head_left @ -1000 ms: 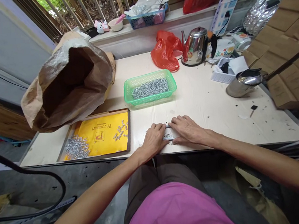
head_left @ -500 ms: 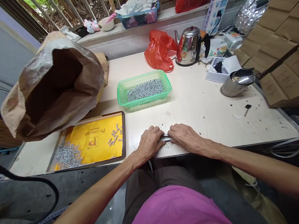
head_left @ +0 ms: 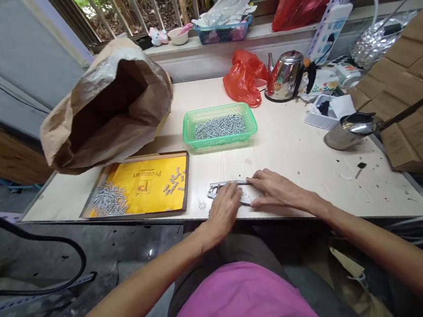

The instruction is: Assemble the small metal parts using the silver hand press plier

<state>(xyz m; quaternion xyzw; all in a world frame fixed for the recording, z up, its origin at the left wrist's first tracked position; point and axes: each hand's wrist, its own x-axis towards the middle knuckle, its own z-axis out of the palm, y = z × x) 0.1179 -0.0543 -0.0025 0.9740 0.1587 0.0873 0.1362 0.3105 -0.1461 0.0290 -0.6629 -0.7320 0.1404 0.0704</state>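
A narrow metal frame (head_left: 212,189) lies flat near the front edge of the table, its two long bars spread apart toward the right. My left hand (head_left: 224,207) is over its middle, fingers together and bent down inside the bars; what the fingertips pinch is hidden. My right hand (head_left: 278,187) grips the frame's right end, fingers at the far bar and thumb at the near one. To the left, a shallow tray with a yellow bottom (head_left: 154,190) bears a heap of small metal pins (head_left: 109,199) and several scattered metal pieces (head_left: 174,181).
Beyond my hands stands a green basket (head_left: 221,141) of small metal pieces. A large open paper bag (head_left: 117,138) leans over the tray's back. A red plastic bag (head_left: 243,81), a kettle (head_left: 284,79), a metal pot (head_left: 349,131) and stacked cardboard (head_left: 409,120) are at the back and right.
The frame's bars, close together between both hands before, are now spread apart. My left hand has moved onto the frame's middle, leaving its left end uncovered. The view has turned left.
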